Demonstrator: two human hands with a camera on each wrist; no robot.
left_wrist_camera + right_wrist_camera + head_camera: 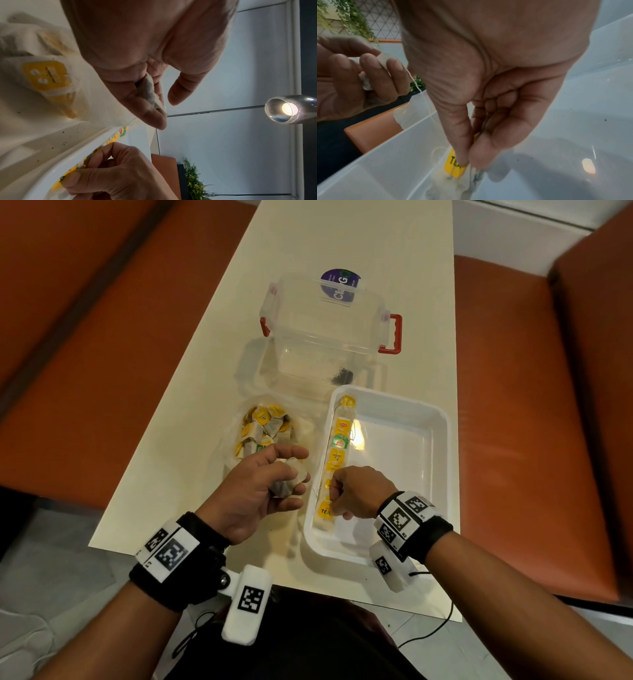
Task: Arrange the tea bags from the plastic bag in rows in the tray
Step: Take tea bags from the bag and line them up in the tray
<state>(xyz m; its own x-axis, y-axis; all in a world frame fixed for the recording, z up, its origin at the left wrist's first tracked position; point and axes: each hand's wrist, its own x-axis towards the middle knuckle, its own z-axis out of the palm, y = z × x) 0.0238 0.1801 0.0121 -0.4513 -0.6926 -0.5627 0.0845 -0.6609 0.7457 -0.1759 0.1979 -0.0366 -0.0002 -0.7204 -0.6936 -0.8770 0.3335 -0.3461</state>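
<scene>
Right hand [356, 491] pinched a yellow-tagged paper tea bag [455, 167] onto the single row along the left wall of the white plastic tray [435, 440]. Left hand [260, 487], fingers curled, held another grey tea bag [286, 486] beside the clear plastic bag [260, 426] near the table's front edge.

Light: we see warm indoor light from a lamp [289, 108] glowing in the left wrist view.
Glare: it mirrors as a bright patch on the tray [404, 446] floor.
Shadows: soft ones lie beneath the hands on the bench [308, 241].
Blur: close skin is soft in both wrist views.
Distortion: head view edges bow outward.
</scene>
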